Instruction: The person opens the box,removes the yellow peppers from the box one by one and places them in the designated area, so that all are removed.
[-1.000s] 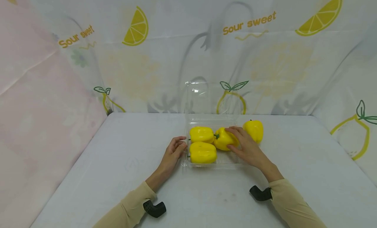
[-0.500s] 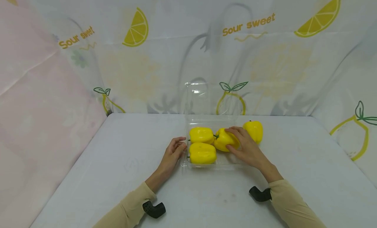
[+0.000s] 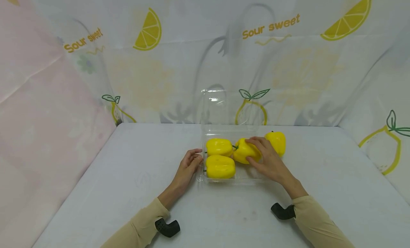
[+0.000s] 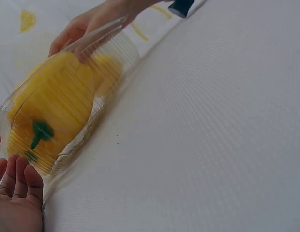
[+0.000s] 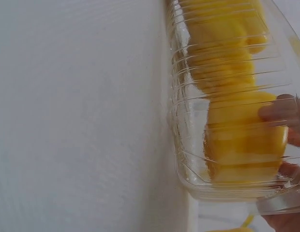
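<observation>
In the head view, a clear plastic clamshell box (image 3: 246, 174) lies on the table with its lid raised at the back. Two yellow bell peppers lie along its left side, a rear one (image 3: 219, 147) and a front one (image 3: 221, 166). My right hand (image 3: 268, 159) grips a third bell pepper (image 3: 244, 151) inside the box, thumb on the near side and fingers over the top. Its green stem points left. My left hand (image 3: 189, 166) touches the box's left wall with its fingertips; in the left wrist view those fingers (image 4: 20, 176) lie against the clear plastic.
Another yellow bell pepper (image 3: 276, 143) stands on the table just outside the box, behind my right hand. The white table (image 3: 147, 191) meets a lemon-printed cloth backdrop (image 3: 179, 80) at its far edge. The raised clear lid (image 3: 213, 98) stands before that cloth.
The bell pepper in my right hand has shifted very slightly up and to the right. My left hand and the box stay in place.
</observation>
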`<move>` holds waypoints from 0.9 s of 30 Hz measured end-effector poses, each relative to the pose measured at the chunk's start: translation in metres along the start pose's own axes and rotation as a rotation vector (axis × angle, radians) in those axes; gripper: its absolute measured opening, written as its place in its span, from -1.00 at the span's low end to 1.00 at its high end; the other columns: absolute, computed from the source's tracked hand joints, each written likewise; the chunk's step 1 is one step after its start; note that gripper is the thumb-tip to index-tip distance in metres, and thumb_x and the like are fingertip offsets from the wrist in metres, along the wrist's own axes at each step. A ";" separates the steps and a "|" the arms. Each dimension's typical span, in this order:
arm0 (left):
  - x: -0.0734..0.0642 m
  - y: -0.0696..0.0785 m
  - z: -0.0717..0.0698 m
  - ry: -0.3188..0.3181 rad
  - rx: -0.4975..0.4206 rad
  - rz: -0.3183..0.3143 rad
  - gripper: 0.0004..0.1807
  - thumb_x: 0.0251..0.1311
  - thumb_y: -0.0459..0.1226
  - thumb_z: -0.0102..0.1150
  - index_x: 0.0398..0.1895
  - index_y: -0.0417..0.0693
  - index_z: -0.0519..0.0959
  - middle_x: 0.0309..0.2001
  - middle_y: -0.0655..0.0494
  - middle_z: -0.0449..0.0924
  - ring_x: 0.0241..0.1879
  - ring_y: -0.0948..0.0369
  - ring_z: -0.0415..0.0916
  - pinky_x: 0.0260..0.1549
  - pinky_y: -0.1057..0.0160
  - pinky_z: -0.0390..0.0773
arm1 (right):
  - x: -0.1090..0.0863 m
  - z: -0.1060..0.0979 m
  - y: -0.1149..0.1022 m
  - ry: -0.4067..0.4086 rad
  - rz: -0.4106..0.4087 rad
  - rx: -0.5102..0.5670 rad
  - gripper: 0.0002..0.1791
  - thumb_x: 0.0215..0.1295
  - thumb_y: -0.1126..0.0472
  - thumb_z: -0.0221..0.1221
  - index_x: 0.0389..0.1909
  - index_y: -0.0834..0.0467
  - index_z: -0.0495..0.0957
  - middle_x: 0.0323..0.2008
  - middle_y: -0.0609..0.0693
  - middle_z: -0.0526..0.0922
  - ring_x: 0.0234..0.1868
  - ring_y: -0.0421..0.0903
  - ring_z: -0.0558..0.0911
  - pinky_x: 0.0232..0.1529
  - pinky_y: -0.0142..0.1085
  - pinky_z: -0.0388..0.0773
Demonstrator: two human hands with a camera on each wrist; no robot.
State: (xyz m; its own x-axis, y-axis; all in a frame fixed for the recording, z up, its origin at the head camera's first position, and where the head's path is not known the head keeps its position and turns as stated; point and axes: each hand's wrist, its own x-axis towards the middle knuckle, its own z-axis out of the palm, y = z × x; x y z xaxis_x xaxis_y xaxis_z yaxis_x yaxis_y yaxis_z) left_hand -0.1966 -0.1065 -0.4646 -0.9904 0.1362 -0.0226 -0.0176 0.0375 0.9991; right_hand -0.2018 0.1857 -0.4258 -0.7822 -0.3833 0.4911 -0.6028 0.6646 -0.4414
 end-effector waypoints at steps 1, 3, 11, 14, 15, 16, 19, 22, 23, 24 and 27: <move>0.000 0.000 0.000 -0.001 0.003 -0.001 -0.64 0.38 -0.19 -0.07 0.20 -0.01 0.33 -0.10 0.05 0.44 -0.14 0.24 0.39 -0.15 0.39 0.42 | 0.000 0.000 0.000 0.005 -0.003 0.000 -0.42 0.09 0.24 0.32 0.17 0.15 0.40 0.16 0.14 0.37 0.20 0.08 0.36 0.19 0.03 0.34; -0.001 0.000 0.000 -0.001 0.009 -0.002 -0.64 0.38 -0.19 -0.07 0.20 0.01 0.34 -0.09 0.05 0.44 -0.13 0.23 0.39 -0.13 0.37 0.42 | 0.000 0.000 0.001 0.011 -0.005 -0.005 -0.42 0.09 0.25 0.32 0.17 0.15 0.41 0.15 0.14 0.38 0.20 0.09 0.36 0.18 0.04 0.34; -0.002 0.001 0.000 -0.002 0.014 -0.007 -0.65 0.38 -0.18 -0.07 0.20 0.05 0.34 -0.08 0.05 0.45 -0.11 0.23 0.39 -0.08 0.34 0.41 | 0.000 0.000 0.002 0.076 -0.023 -0.003 -0.41 0.08 0.26 0.32 0.18 0.16 0.41 0.16 0.14 0.38 0.21 0.09 0.34 0.19 0.03 0.31; -0.002 0.001 0.001 0.001 0.012 -0.001 -0.64 0.38 -0.18 -0.07 0.20 0.03 0.34 -0.09 0.06 0.45 -0.12 0.24 0.39 -0.09 0.34 0.41 | 0.001 -0.001 0.003 0.103 -0.040 0.002 -0.41 0.07 0.28 0.33 0.18 0.18 0.42 0.15 0.14 0.40 0.19 0.07 0.36 0.19 -0.01 0.31; -0.001 0.001 0.001 0.002 0.010 0.001 -0.64 0.38 -0.18 -0.07 0.20 0.03 0.34 -0.10 0.06 0.45 -0.12 0.24 0.39 -0.09 0.34 0.41 | 0.001 -0.001 0.003 0.110 -0.048 0.002 -0.41 0.07 0.28 0.33 0.18 0.19 0.42 0.15 0.15 0.40 0.19 0.08 0.36 0.18 -0.01 0.31; -0.001 0.001 0.001 0.002 0.011 0.003 -0.64 0.38 -0.17 -0.07 0.20 0.02 0.34 -0.10 0.07 0.44 -0.13 0.24 0.39 -0.09 0.35 0.41 | 0.002 -0.002 0.003 0.116 -0.054 0.002 -0.40 0.06 0.29 0.33 0.18 0.20 0.41 0.15 0.15 0.40 0.18 0.08 0.37 0.17 -0.01 0.31; -0.002 0.001 0.001 0.004 0.012 0.003 -0.64 0.38 -0.17 -0.06 0.20 0.03 0.34 -0.11 0.08 0.45 -0.13 0.23 0.39 -0.09 0.34 0.41 | 0.002 -0.004 0.003 0.131 -0.060 -0.007 -0.39 0.05 0.28 0.34 0.18 0.20 0.41 0.14 0.15 0.41 0.17 0.08 0.38 0.16 -0.01 0.32; -0.002 0.001 0.001 0.006 0.012 0.000 -0.65 0.38 -0.18 -0.06 0.19 0.02 0.34 -0.12 0.08 0.45 -0.14 0.23 0.39 -0.10 0.34 0.41 | 0.003 -0.006 0.003 0.146 -0.053 -0.018 -0.38 0.04 0.27 0.35 0.18 0.19 0.41 0.14 0.14 0.41 0.16 0.07 0.39 0.18 -0.06 0.33; -0.002 0.001 0.001 0.006 0.009 -0.001 -0.65 0.37 -0.19 -0.06 0.19 0.02 0.35 -0.12 0.09 0.44 -0.14 0.23 0.39 -0.10 0.34 0.41 | 0.003 -0.007 0.004 0.151 -0.048 -0.020 -0.38 0.04 0.27 0.36 0.18 0.19 0.41 0.13 0.13 0.42 0.15 0.06 0.40 0.20 -0.12 0.33; -0.002 0.001 0.001 0.006 0.010 -0.001 -0.65 0.37 -0.19 -0.07 0.19 0.02 0.34 -0.13 0.09 0.44 -0.14 0.23 0.39 -0.11 0.34 0.41 | 0.003 -0.009 0.004 0.155 -0.046 -0.021 -0.37 0.04 0.27 0.36 0.18 0.19 0.41 0.13 0.13 0.42 0.15 0.05 0.40 0.21 -0.17 0.32; -0.001 0.001 0.000 0.005 0.006 -0.004 -0.65 0.37 -0.19 -0.06 0.19 0.01 0.34 -0.13 0.10 0.44 -0.14 0.24 0.39 -0.12 0.35 0.41 | 0.004 -0.013 0.004 0.163 -0.033 -0.006 -0.38 0.04 0.29 0.36 0.17 0.21 0.40 0.12 0.12 0.42 0.13 0.04 0.41 0.21 -0.32 0.31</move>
State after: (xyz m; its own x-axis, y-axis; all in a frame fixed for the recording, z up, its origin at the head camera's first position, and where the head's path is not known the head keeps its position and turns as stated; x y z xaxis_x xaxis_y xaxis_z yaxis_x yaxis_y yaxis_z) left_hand -0.1955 -0.1064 -0.4637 -0.9910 0.1312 -0.0261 -0.0206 0.0436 0.9988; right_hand -0.2052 0.1954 -0.4161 -0.7259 -0.2964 0.6207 -0.6264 0.6576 -0.4186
